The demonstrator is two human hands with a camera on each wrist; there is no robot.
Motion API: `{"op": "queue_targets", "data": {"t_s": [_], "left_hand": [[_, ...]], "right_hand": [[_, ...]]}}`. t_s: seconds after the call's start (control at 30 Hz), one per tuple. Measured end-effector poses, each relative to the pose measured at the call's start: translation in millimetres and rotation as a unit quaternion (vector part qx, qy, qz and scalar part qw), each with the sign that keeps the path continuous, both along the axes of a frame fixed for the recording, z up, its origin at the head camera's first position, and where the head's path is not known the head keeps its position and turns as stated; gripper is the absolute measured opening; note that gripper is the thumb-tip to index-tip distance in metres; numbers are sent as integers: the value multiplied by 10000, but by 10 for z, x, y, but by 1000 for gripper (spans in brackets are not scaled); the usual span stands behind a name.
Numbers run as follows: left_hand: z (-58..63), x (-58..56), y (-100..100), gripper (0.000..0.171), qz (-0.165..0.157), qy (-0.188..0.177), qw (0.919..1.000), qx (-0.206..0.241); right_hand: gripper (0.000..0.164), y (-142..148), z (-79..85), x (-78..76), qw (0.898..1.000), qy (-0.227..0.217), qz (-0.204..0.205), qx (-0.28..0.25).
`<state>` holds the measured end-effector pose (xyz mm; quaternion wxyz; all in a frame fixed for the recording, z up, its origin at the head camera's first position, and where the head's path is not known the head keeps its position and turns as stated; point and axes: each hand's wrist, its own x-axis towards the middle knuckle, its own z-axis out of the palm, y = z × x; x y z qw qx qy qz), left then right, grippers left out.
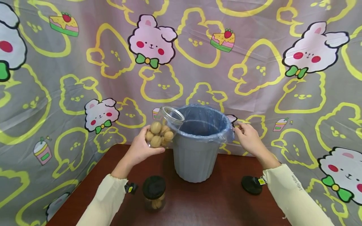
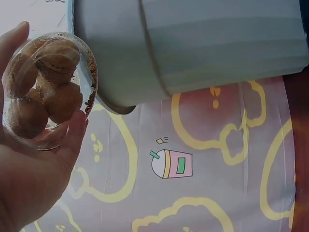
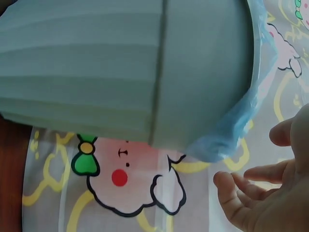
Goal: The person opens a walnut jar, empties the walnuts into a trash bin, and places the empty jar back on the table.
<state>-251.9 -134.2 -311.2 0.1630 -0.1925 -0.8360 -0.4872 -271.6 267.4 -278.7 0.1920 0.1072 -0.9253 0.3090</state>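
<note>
By the bin (image 1: 195, 160), left hand (image 1: 140, 147) grips a tilted open jar (image 1: 172, 122); right hand (image 1: 249, 138) hangs loose, empty. Tip it further off-target, walnuts (image 1: 155, 127) could scatter.

No text clearly legible, small dark lettering (image 1: 296, 182) along the right sleeve (image 1: 294, 196), too blurred to read

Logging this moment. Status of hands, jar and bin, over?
Left hand: gripping open jar, tilted toward bin, round brown pieces inside. Right hand: empty, just off bin's blue liner. Way into bin: no obstruction visible.
</note>
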Motion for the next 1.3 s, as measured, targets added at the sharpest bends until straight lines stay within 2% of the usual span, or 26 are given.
{"op": "queue_targets", "data": {"t_s": [0.23,0.47,0.53,0.7,0.97,1.17,1.3], "left_hand": [[52,-62,-20,92,75,-157,9998,-113],[95,-128,18,93,68,-112,9998,-141],[107,-146,28,93,56,-113,9998,-131],[144,-180,43,92,-62,-91,9999,-3],[207,-229,69,94,-166,-304,9994,14],[284,-311,74,93,-219,-182,9995,-138],[343,-353,32,92,-361,-278,9987,-242]], "right_hand": [[51,-154,90,-118,9999,-114,-103,-34],[29,-300,87,-198,9991,179,-337,193],[32,-331,67,-208,9989,124,-363,253],[53,-388,35,-218,9984,-212,-438,281],[57,-393,30,-256,9964,-733,-429,61],[58,-409,18,-276,9967,-780,-235,57],[59,-444,16,-290,9962,-867,-120,-16]]}}
